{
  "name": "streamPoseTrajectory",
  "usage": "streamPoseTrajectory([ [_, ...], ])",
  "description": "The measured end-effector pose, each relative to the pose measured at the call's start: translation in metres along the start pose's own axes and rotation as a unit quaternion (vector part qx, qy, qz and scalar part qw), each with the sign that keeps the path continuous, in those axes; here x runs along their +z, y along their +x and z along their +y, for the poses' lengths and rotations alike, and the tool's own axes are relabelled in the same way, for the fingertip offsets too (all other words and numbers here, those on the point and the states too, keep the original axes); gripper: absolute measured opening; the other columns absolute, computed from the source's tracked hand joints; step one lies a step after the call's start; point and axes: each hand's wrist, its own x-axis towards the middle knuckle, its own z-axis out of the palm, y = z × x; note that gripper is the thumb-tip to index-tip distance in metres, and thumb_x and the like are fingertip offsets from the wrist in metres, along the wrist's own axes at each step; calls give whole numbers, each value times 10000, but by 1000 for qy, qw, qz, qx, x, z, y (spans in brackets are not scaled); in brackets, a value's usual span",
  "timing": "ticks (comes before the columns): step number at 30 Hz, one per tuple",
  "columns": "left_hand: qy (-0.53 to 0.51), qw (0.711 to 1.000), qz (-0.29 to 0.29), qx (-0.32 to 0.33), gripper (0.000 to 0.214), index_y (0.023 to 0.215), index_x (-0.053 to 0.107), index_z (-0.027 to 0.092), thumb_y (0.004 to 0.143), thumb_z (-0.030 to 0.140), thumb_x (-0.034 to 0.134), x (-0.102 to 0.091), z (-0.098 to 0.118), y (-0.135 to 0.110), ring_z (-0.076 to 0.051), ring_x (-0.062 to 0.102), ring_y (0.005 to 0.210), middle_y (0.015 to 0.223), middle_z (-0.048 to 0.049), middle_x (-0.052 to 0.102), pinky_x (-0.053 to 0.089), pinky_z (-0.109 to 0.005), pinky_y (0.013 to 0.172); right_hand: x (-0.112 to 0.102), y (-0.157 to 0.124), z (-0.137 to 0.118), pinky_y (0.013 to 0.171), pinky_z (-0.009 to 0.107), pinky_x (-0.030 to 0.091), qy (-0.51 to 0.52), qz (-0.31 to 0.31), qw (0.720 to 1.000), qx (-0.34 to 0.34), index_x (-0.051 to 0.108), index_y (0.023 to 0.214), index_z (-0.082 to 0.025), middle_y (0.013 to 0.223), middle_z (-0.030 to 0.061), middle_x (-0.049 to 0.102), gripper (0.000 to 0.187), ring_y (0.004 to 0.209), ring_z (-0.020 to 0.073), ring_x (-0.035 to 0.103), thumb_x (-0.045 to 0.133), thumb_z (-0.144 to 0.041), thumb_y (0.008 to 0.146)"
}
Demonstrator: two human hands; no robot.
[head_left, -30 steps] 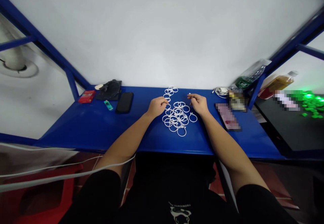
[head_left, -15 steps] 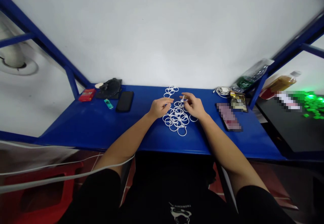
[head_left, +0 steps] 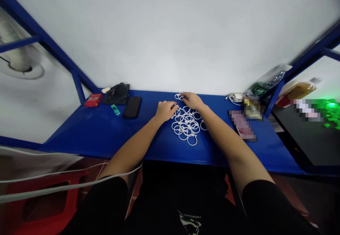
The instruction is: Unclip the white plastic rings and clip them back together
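A heap of several white plastic rings (head_left: 187, 125) lies in the middle of the blue table (head_left: 101, 132). My left hand (head_left: 165, 109) rests at the heap's left edge with its fingers curled on the rings there. My right hand (head_left: 191, 100) reaches across to the far side of the heap, fingers bent down onto a smaller cluster of white rings (head_left: 179, 95) near the wall. What either hand pinches is too small to make out.
On the left lie a black phone (head_left: 132, 107), a teal lighter (head_left: 115, 110), a red box (head_left: 93, 100) and a black pouch (head_left: 117, 91). On the right are a second phone (head_left: 242, 125), a white cable (head_left: 234, 97), a small packet (head_left: 251, 108) and bottles (head_left: 268, 80).
My right hand has moved left and away from me, from the heap's right side to the far ring cluster. My left hand has stayed at the heap's left edge.
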Motion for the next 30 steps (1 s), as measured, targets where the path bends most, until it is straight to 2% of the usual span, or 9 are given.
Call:
streamPoseTrajectory([
  [4,-1,999,-37,14,254,1003,823,247,1045,387,615,-6,-2,-1,-243,722,818,871,-56,804,488,-353,785,13,16,-9,871,357,564,-16,-43,996,82,749,1187,-232,1098,95,806,299,988,273,741,772,-319,902],
  [7,7,997,-79,26,188,996,835,259,978,405,719,-9,2,0,-242,719,780,795,-38,780,506,-339,755,13,13,-11,855,343,558,-36,-36,992,118,707,1194,-233,1074,100,802,331,980,270,738,756,-244,867],
  [11,10,994,-108,27,201,960,837,257,1001,294,644,-14,10,0,-238,743,875,910,-40,807,531,-338,812,3,0,-6,891,371,562,-48,-39,986,154,573,1424,-192,1160,147,788,641,1059,314,740,762,-249,815],
  [14,4,993,-117,6,248,978,829,237,1021,263,586,-17,13,-1,-232,748,938,993,-47,816,540,-335,858,-6,-7,-1,955,378,556,-52,-57,980,184,624,1403,-189,1244,156,772,612,1144,325,728,749,-278,811],
  [17,-21,996,-89,-18,234,1012,824,236,1024,276,594,-17,12,-2,-224,744,974,1031,-48,812,544,-328,888,-14,-13,4,949,358,559,-14,-27,985,170,625,1443,-190,1144,113,802,652,1082,292,743,718,-227,799],
  [20,-46,997,-49,-35,180,1011,822,234,1001,280,647,-16,12,-2,-211,738,928,1021,-45,803,549,-321,875,-21,-24,10,880,341,572,62,44,985,156,453,1612,-150,964,60,807,862,924,250,750,695,-206,787],
  [22,-60,997,-24,-43,127,1019,816,225,961,270,713,-15,13,-1,-200,733,885,1014,-45,797,550,-317,862,-25,-37,15,837,335,574,109,76,979,154,415,1632,-120,894,38,790,900,839,228,733,682,-215,778],
  [27,-91,995,35,-35,115,1037,779,203,942,210,714,-10,12,0,-181,723,844,980,-50,787,546,-294,831,-30,-77,29,711,317,548,199,106,962,155,569,1502,-128,768,-15,731,802,685,180,648,673,-238,715],
  [30,-122,991,41,-42,135,1082,747,204,988,242,659,-9,11,-3,-161,695,725,889,-27,785,529,-278,746,-34,-92,31,572,280,471,309,135,926,170,669,1351,-131,657,-50,661,658,556,140,547,657,-274,709],
])
